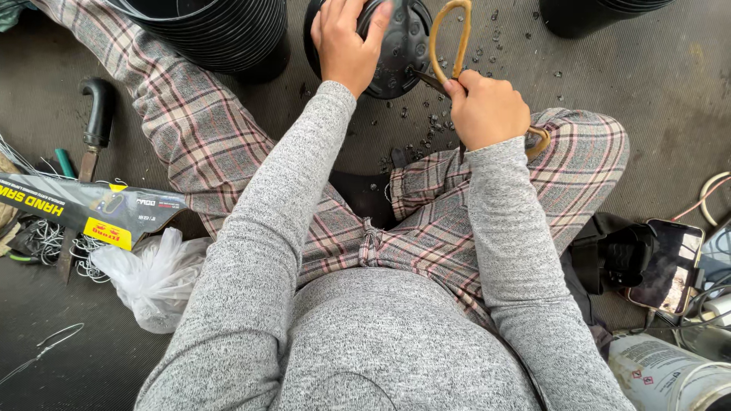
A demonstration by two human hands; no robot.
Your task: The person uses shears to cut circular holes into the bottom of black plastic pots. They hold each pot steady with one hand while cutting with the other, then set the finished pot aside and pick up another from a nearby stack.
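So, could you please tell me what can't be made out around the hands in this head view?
- Scissors: blade tips, hidden against the black pot.
- Right hand: covers the lower handle loop.
- Left hand: hides part of the pot's base.
- Pot stack: cut off by the top edge.

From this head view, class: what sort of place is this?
Probably a workshop or nursery floor: a stack of black pots, a sheathed hand saw, wire coils, and plastic bits on the ribbed dark mat.
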